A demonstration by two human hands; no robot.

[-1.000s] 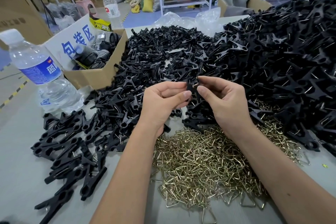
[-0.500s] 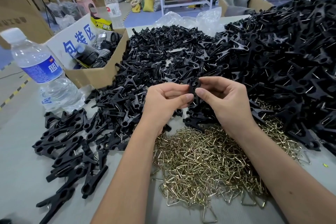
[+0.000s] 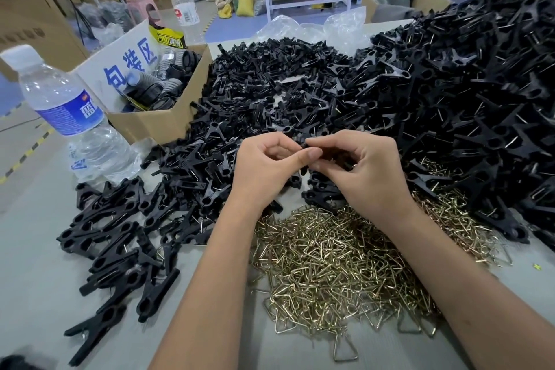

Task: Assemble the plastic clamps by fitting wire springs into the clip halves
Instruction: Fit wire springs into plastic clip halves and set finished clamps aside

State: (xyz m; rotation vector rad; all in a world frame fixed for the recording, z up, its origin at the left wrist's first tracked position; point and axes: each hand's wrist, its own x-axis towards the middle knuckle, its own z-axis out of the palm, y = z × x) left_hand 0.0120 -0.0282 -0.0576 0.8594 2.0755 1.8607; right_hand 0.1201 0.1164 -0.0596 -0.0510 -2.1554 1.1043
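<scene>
From the head camera, your two hands meet in the middle of the picture, over the gray table (image 3: 36, 249). Your left hand (image 3: 264, 168) comes in from 7 o'clock. Its fingers are curled in, and its thumb (image 3: 303, 156) lies flat and presses on a small black clip piece (image 3: 302, 142). Your right hand (image 3: 369, 171) comes in from 4 o'clock. Its fingers are curled too, and its fingertips (image 3: 315, 141) pinch the same clip piece from the other side. The clip piece sits right between your two hands, held up off the table. Most of it is hidden, so you cannot tell if a spring is in it.

Under your wrists, toward 6 o'clock, lies a pile of shiny wire springs (image 3: 336, 267). Behind your hands, toward 12 o'clock, is a big heap of black clip halves (image 3: 270, 84). At 2 o'clock a taller heap of black clamps (image 3: 480, 84) rises up, with bits of wire showing in it. At 8 o'clock more black clamps (image 3: 114, 243) lie spread on the table.

At 9 o'clock a water bottle (image 3: 69, 117) with a blue label stands tilted in the picture. Beside it, at 10 o'clock, is a cardboard box (image 3: 162, 123) with dark round things inside. A second bottle (image 3: 183, 6) stands behind the box
</scene>
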